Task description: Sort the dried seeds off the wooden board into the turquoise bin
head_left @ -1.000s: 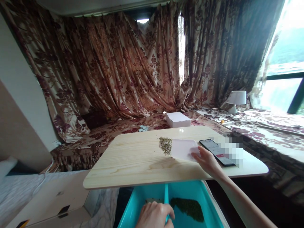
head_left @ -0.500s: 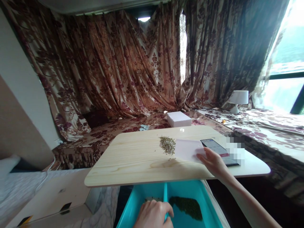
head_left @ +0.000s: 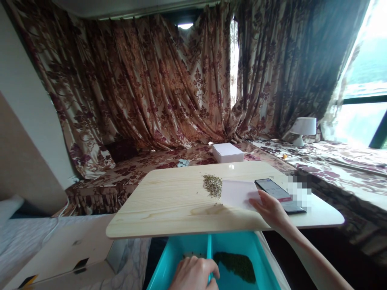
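My right hand (head_left: 269, 203) is closed on the edge of a thin, pale, translucent plastic sheet (head_left: 237, 194). The sheet's left edge stands beside a loose heap of small speckled grains (head_left: 212, 185) on the light wooden tabletop (head_left: 157, 201). Below the table's front edge, my left hand (head_left: 195, 274) has its fingers curled at the divider of a turquoise two-part bin (head_left: 256, 245), a strip of the divider showing between finger and thumb. Dark green grains (head_left: 238, 266) lie in the right compartment. A few pale bits show in the left one, mostly hidden by my hand.
A phone (head_left: 273, 189) with its screen lit lies right of the sheet, partly behind my right hand. Beyond the table are a white box (head_left: 227, 152) and a white lamp (head_left: 304, 127). A large carton (head_left: 69, 249) rests at the lower left.
The sheet and my right hand have shifted very slightly left and toward me. My left hand stays at the bin divider. The view has tilted a little.
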Motion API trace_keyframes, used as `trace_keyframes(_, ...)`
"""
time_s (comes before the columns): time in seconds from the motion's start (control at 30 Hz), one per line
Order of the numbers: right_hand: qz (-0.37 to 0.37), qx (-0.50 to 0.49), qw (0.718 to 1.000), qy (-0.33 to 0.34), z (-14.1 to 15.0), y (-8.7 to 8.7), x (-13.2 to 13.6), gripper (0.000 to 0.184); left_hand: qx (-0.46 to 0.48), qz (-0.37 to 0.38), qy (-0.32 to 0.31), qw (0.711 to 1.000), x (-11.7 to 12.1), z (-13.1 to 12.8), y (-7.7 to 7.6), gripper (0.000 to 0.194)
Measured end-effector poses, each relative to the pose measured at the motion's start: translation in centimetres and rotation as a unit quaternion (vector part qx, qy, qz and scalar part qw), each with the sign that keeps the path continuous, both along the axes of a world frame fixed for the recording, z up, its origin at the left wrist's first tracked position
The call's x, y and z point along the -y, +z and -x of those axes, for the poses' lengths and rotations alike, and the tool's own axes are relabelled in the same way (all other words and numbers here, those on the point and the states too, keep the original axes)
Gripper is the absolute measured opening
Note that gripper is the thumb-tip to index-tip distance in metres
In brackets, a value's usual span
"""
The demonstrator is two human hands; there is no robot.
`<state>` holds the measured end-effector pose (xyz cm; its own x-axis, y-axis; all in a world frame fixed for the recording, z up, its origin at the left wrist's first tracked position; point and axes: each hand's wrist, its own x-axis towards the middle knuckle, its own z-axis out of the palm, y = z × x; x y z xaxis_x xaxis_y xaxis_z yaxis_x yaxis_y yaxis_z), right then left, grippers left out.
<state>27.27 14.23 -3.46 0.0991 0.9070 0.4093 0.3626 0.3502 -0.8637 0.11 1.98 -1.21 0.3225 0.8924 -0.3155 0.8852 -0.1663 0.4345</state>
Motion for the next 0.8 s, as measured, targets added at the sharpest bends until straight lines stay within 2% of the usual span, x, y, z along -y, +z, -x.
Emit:
trace_keyframes(0.53, -0.004, -0.014, 1.0, -0.007, 0.02, -0.32, -0.03, 0.029, 0.002, -0.005, 0.007, 1.0, 0.31, 0.26, -0.04, 0.041)
trace_keyframes(0.8, 0.012, 0.006, 1.0, 0.028, 0.42, -0.08, 0.5, 0.027, 0.001, -0.003, 0.017, 1.0, 0.33, 0.82, -0.05, 0.042)
